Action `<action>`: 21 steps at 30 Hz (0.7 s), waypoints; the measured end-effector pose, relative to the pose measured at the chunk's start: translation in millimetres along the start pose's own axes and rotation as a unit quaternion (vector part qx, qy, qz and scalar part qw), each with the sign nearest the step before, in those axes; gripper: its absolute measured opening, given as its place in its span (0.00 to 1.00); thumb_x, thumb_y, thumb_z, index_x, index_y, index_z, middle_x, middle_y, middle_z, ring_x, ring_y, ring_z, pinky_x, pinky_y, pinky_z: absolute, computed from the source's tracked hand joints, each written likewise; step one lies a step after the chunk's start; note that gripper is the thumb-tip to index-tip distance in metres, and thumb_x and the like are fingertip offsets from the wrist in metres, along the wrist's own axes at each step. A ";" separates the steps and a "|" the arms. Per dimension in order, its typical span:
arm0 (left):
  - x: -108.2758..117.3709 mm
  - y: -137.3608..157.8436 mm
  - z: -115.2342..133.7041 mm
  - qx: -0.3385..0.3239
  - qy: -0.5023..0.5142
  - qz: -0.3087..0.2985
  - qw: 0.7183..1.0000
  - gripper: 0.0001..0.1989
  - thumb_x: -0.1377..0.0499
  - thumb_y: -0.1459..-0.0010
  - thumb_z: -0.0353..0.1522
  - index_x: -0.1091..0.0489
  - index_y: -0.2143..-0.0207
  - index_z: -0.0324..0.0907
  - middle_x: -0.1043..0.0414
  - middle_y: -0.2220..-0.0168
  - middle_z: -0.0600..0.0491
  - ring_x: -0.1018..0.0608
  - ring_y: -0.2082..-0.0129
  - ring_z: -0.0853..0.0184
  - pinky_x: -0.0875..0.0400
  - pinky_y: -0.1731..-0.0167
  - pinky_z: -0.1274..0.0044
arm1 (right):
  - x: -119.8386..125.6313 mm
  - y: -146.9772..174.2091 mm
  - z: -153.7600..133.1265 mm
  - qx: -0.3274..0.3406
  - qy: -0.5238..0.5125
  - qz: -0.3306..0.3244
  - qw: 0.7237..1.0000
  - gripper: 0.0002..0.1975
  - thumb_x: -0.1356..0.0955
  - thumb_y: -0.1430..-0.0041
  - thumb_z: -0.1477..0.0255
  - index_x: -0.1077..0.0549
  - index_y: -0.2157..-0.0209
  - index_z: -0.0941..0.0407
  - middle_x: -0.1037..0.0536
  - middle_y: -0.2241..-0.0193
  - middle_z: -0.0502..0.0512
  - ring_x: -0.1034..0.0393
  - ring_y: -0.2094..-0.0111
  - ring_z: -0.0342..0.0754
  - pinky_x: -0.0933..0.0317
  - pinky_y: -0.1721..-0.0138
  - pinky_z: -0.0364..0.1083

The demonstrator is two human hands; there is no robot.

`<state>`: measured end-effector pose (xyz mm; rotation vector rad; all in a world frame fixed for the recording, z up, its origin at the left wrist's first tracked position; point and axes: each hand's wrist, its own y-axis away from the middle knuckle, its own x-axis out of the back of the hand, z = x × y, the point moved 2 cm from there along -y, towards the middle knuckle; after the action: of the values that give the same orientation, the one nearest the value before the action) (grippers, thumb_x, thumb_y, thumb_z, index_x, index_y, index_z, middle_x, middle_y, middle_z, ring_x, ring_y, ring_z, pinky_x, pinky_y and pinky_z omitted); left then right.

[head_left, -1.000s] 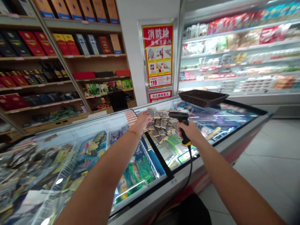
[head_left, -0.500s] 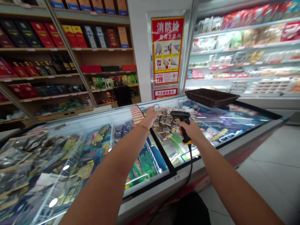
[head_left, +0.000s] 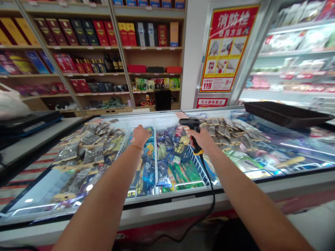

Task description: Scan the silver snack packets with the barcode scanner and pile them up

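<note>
My right hand [head_left: 202,139] grips a black and yellow barcode scanner [head_left: 190,122], its head pointing left. A black cord runs from its handle down over the freezer's front edge. My left hand [head_left: 140,135] is closed above the chest freezer [head_left: 159,211], over blue packets [head_left: 148,170] in a wire basket; whatever its fingers may hold is hidden. Green packets [head_left: 183,172] lie in the basket to the right. Many small clear packs with dark contents [head_left: 94,139] are piled on the left, with more packs [head_left: 222,127] right of the scanner.
A dark brown tray [head_left: 285,113] stands on the freezer's right end. On the left are a black device [head_left: 39,122] and a white plastic bag [head_left: 12,104]. Shelves of boxes [head_left: 102,33] line the back, beside a red sign [head_left: 229,48] and a refrigerated display [head_left: 293,75].
The view has turned left. My left hand has moved left from beside the packs near the scanner to above the blue packets. The scanner stays in my right hand, now over the middle baskets.
</note>
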<state>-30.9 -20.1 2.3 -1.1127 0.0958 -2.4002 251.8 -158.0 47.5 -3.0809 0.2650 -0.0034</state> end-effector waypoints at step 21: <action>50.2 -56.6 -90.2 -0.090 -0.299 0.009 0.950 0.20 0.45 0.41 0.31 0.25 0.50 0.29 0.28 0.46 0.23 0.29 0.42 0.36 0.36 0.47 0.53 | -50.9 -5.2 47.2 -0.030 0.003 -0.043 0.999 0.12 0.28 0.45 0.66 0.35 0.68 0.54 0.30 0.84 0.43 0.37 0.88 0.40 0.44 0.86 0.40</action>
<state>-147.4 -5.9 -7.8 -1.8632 0.1204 -1.9635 202.8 -141.9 0.7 -3.1490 0.1358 -0.0068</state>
